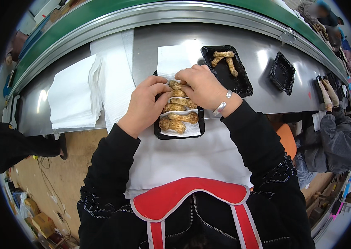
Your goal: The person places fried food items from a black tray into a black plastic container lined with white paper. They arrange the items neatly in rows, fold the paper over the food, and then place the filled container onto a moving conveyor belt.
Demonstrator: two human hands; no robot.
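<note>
A black plastic tray point(157, 132) stands before me with several brown-and-cream mushrooms point(182, 118) lying crosswise in rows. White paper point(193, 130) lines it and shows in folds between the rows. At its far end my left hand point(148, 101) has thumb and fingers closed at the left end of the farthest mushroom point(175, 85). My right hand point(203, 86), with silver bands at its wrist, closes on the same mushroom from the right. A white paper sheet point(171, 58) stretches beyond the tray, its near edge partly hidden by my fingers.
Right of my hands, a second black tray point(238, 85) holds 3 mushrooms point(231, 66). Farther right lies another black tray point(282, 74). White paper sheets point(73, 93) are stacked at left on the metal table point(150, 37). A co-worker point(335, 141) is at the right.
</note>
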